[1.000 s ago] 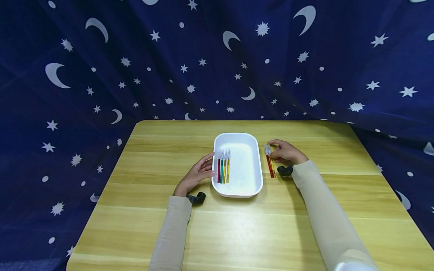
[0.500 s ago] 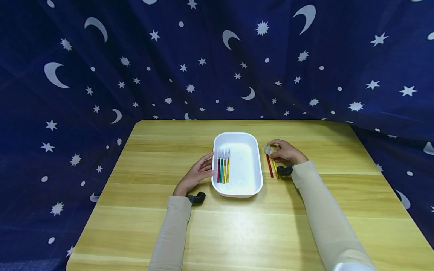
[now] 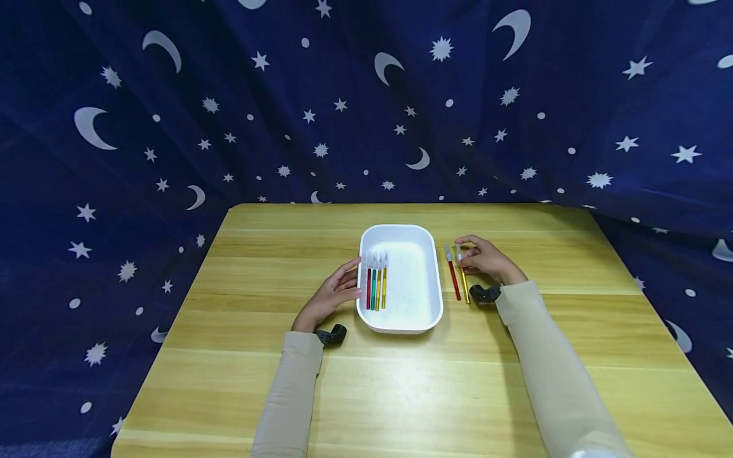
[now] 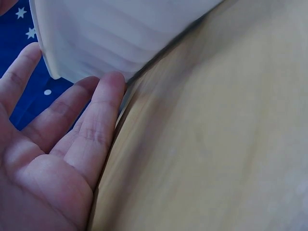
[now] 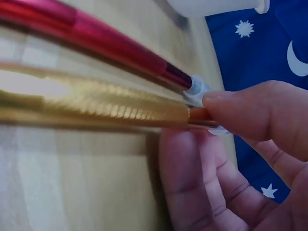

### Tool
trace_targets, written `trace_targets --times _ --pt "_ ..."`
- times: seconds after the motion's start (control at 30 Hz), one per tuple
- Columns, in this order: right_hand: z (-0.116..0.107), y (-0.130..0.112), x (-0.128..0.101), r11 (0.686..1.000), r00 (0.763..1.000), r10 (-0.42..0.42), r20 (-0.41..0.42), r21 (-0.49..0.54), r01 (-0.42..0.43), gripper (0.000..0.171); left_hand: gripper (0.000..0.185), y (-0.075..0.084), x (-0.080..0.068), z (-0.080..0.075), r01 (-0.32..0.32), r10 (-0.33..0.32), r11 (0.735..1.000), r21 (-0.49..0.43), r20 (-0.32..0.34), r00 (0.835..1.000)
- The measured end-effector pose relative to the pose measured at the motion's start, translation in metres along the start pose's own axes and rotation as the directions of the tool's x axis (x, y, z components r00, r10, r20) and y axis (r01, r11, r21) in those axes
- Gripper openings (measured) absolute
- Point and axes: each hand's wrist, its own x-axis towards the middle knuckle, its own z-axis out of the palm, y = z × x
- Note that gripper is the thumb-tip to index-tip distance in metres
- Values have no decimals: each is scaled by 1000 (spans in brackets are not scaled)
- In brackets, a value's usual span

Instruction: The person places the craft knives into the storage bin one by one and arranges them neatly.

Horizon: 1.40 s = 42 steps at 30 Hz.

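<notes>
My right hand (image 3: 487,261) pinches a gold craft knife (image 5: 115,101) near its capped end, between thumb and fingers. To its left, a red craft knife (image 3: 454,280) lies on the table, roughly side by side with the gold one and a small gap away. A white tray (image 3: 415,318) stands in the middle. Along its left side lie capped craft knives: a red one (image 3: 369,289), a green one (image 3: 373,291) and two gold ones. My left hand (image 3: 329,296) is at the tray's left wall, its fingers extended and touching the wall (image 4: 110,38).
The wooden table (image 3: 401,394) carries the tray and the knives. Behind it hangs a dark blue cloth (image 3: 366,102) with moons and stars. A black camera mount (image 3: 484,293) sits on the right wrist, and another mount (image 3: 333,334) on the left.
The gold knife in my right hand has shifted right, away from the red knife beside it; they lay close together before. My left hand and the tray stay put.
</notes>
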Motion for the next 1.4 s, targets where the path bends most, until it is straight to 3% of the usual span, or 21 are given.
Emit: trace_targets --times 0.57,1.4 --pt "5 -4 -19 996 996 -75 -52 52 78 60 77 0 1 -2 -1 1 1000 -1 1 1000" --pt "30 -38 -44 974 972 -212 -97 61 218 56 78 1 0 0 28 -28 1000 -10 -11 1000"
